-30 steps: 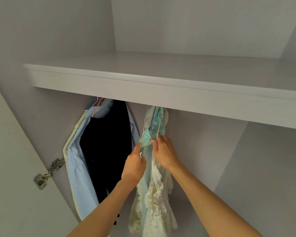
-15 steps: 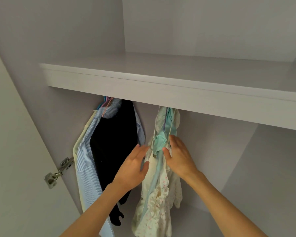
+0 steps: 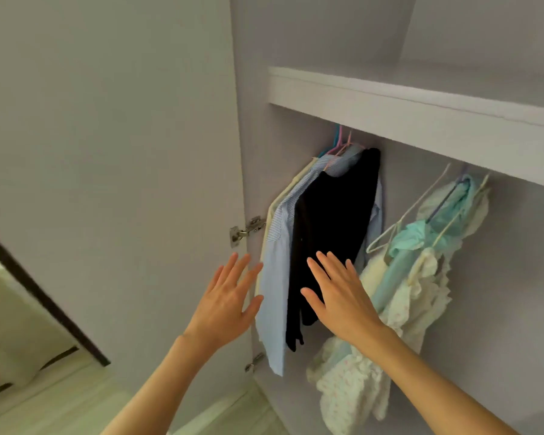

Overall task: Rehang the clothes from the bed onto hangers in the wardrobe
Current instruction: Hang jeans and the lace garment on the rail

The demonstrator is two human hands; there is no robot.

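Inside the wardrobe, under a white shelf (image 3: 421,98), hang a blue striped shirt (image 3: 277,277) and a black garment (image 3: 330,233) on coloured hangers (image 3: 339,142). To their right hang cream floral and mint-green clothes (image 3: 421,293) on white hangers (image 3: 402,218). My left hand (image 3: 226,302) is raised with straight spread fingers in front of the wardrobe's left edge, holding nothing. My right hand (image 3: 339,296) is also flat and spread, in front of the black garment's lower part and clear of the cream clothes.
The open wardrobe door (image 3: 107,183) stands at the left, carried by metal hinges (image 3: 247,229). A dark-framed opening (image 3: 44,296) and pale floor (image 3: 60,403) show at the lower left. The wardrobe's right half behind the cream clothes is bare wall.
Both hands have let go of the cream and mint clothes and drawn back, fingers spread. The view has swung left, so the door and floor now show.
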